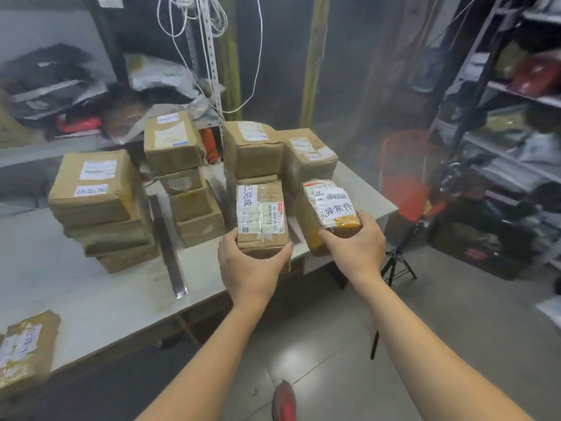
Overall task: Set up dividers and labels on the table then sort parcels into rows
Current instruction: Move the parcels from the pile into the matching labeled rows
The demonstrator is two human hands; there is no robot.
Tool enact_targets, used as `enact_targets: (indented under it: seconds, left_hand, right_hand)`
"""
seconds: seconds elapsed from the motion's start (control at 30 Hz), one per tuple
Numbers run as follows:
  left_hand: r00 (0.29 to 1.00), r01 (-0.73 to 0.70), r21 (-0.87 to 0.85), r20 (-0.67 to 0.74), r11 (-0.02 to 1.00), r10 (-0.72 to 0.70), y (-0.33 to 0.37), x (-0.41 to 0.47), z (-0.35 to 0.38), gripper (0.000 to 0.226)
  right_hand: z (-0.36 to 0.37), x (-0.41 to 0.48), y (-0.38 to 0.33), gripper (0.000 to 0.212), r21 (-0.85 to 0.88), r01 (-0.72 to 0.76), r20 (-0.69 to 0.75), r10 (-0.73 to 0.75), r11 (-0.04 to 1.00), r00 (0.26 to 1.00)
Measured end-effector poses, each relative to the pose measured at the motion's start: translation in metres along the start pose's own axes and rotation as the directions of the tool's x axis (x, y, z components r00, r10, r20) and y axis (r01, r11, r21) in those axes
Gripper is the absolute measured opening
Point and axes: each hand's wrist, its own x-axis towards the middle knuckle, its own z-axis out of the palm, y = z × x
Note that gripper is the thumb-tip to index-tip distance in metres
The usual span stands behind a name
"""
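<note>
Each grip is wrapped around its own brown parcel: the left hand (247,268) pinches the near end of the parcel with the tall white label (261,218), and the right hand (353,241) holds the parcel with the yellow tape (329,212) from below and the side. Both parcels are at the near right edge of the counter (91,287), in front of the stacks of boxes (182,177). I think each should go down flat in its own row, label up, not poking over the edge. A dark strip (167,244) lies between the stacks like a divider. It is hard to tell if the parcels touch the counter yet. The far shelves are blurry, and a parcel at the bottom left (27,350) is cut off
</note>
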Motion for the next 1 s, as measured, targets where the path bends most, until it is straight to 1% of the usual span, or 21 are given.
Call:
enact_targets:
  seconds: [0.1, 0.23, 0.37, 0.53, 0.7, 0.73, 0.87, 1.0]
  left_hand:
    - [0.997, 0.073, -0.019, -0.012, 0.997, -0.073, -0.011, 0.01, 0.048, 0.091]
    - [0.98, 0.177, 0.021, -0.096, 0.984, -0.174, -0.019, 0.025, 0.108, 0.088]
    - [0.972, 0.221, 0.061, -0.09, 0.973, -0.215, -0.029, 0.038, 0.151, 0.086]
    - [0.953, 0.285, 0.122, -0.139, 0.951, -0.268, -0.055, 0.05, 0.176, 0.089]
    - [0.915, 0.398, 0.169, -0.138, 0.902, -0.378, -0.075, 0.054, 0.199, 0.089]
    - [0.909, 0.411, 0.171, -0.146, 0.895, -0.39, -0.076, 0.054, 0.204, 0.088]
    - [0.899, 0.425, 0.132, -0.175, 0.896, -0.401, -0.08, 0.053, 0.22, 0.084]
    - [0.907, 0.41, 0.182, -0.183, 0.894, -0.379, -0.083, 0.056, 0.227, 0.085]
  right_hand:
    - [0.001, 0.043, 0.023, 0.066, -0.046, -0.017, 0.024, 0.018, 0.999, 1.0]
    - [0.01, 0.094, 0.053, 0.068, -0.074, -0.049, 0.076, 0.055, 0.996, 0.996]
    - [0.024, 0.135, 0.077, 0.067, -0.07, -0.065, 0.145, 0.074, 0.995, 0.987]
    - [0.049, 0.168, 0.109, 0.067, -0.063, -0.097, 0.26, 0.11, 0.993, 0.959]
    - [0.082, 0.186, 0.138, 0.055, -0.068, -0.116, 0.371, 0.133, 0.991, 0.919]
    - [0.085, 0.189, 0.142, 0.055, -0.077, -0.117, 0.389, 0.138, 0.99, 0.911]
    - [0.099, 0.203, 0.157, 0.062, -0.093, -0.089, 0.462, 0.122, 0.992, 0.879]
    - [0.111, 0.215, 0.161, 0.067, -0.079, -0.085, 0.488, 0.113, 0.993, 0.865]
